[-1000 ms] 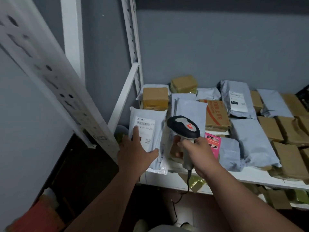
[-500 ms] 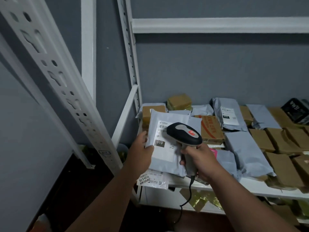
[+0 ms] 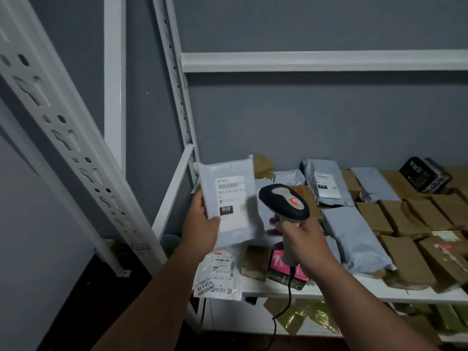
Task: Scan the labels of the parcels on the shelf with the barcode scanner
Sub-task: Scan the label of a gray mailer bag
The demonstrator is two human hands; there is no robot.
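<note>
Fingers (image 3: 274,221) of the right hand (image 3: 306,239) were wrapped round the pale handle of the barcode scanner (image 3: 285,202), its black head with the red patch angled up and to the left, its dark cable (image 3: 288,297) dropping past the shelf edge. Over on the left hand (image 3: 201,230), the thumb lay across the front of a grey parcel (image 3: 229,196) and the other fingers were tucked behind it, out of sight. That parcel was up off the shelf (image 3: 354,292), standing nearly upright, its white label (image 3: 231,202) facing the camera, barcode near the top, a black block reading 010 lower down. Scanner head just beside the label's right edge, close but apart! Below, a clear bag with a printed label (image 3: 219,274) hung over the front lip of the white shelf, next to a pink box (image 3: 279,264). Behind and to the right, grey mailers (image 3: 354,236) and brown paper parcels (image 3: 402,257) lay crowded flat across the shelf, with one black box (image 3: 424,178) at the far back. Grey wall behind, white perforated uprights (image 3: 71,158) to the left.
</note>
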